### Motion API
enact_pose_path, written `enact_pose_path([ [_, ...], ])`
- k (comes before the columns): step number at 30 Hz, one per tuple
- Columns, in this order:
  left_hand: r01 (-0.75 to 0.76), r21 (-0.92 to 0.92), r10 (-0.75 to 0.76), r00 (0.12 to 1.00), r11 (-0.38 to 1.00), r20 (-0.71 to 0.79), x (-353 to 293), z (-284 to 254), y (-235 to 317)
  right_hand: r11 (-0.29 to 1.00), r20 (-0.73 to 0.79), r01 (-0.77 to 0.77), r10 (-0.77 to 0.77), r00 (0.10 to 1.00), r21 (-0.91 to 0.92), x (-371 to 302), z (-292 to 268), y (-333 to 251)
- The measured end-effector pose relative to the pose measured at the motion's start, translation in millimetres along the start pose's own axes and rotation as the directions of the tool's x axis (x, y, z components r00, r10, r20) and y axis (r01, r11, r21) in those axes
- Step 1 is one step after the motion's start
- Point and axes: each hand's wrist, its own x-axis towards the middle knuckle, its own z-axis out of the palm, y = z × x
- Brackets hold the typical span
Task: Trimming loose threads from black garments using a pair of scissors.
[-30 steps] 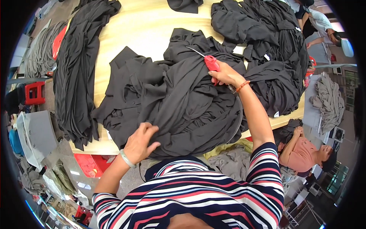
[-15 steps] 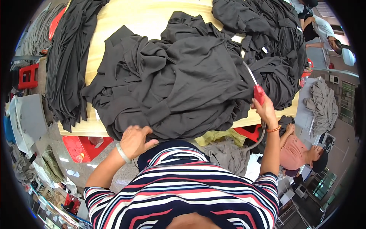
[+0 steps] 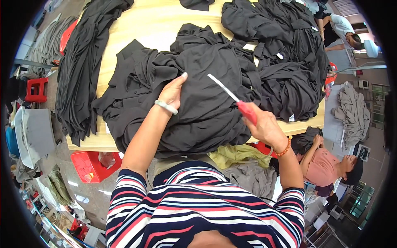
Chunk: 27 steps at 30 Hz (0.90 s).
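The black garment [image 3: 198,87] under your hands is soft, limp knit cloth, so expect it to sag, stretch and slide over the layers beneath rather than hold any shape; it looks light on its own, but the heap it sits in will likely drag if you pull from one corner. Your best hold is probably a flat palm to pin it and a pinch at a seam or hem. It lies crumpled in a dark, matte pile at the near middle of the pale wooden table [image 3: 136,25], with folds running every way. Your left hand [image 3: 173,91] rests on it, fingers together and thumb stretched forward, pressing the cloth down. Your right hand [image 3: 264,126] is closed around the red handle of a cutting tool [image 3: 231,96], its thin pale blade angled up over the fabric, near your left thumb. More black garments [image 3: 281,45] are heaped to the right.
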Motion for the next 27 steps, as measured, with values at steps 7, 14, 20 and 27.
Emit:
enact_pose_path([
  [7,-0.081,-0.263,0.039,0.986,0.961,-0.161,-8,-9,-11,0.997,0.118,0.027,-0.018,0.993,-0.073,5,2,-19],
  [14,-0.373,0.396,0.476,0.857,0.839,-0.200,-13,-29,-49,0.960,0.401,0.211,-0.122,0.908,-0.185,3,1,-44],
  [20,-0.383,0.162,0.407,0.901,0.909,-0.154,-32,-27,-54,0.966,0.197,0.190,-0.154,0.968,-0.175,12,0,-42],
  [27,-0.231,0.712,0.330,0.944,0.663,0.000,-61,-55,-42,0.988,0.348,0.147,-0.120,0.930,-0.052,12,-3,-50],
])
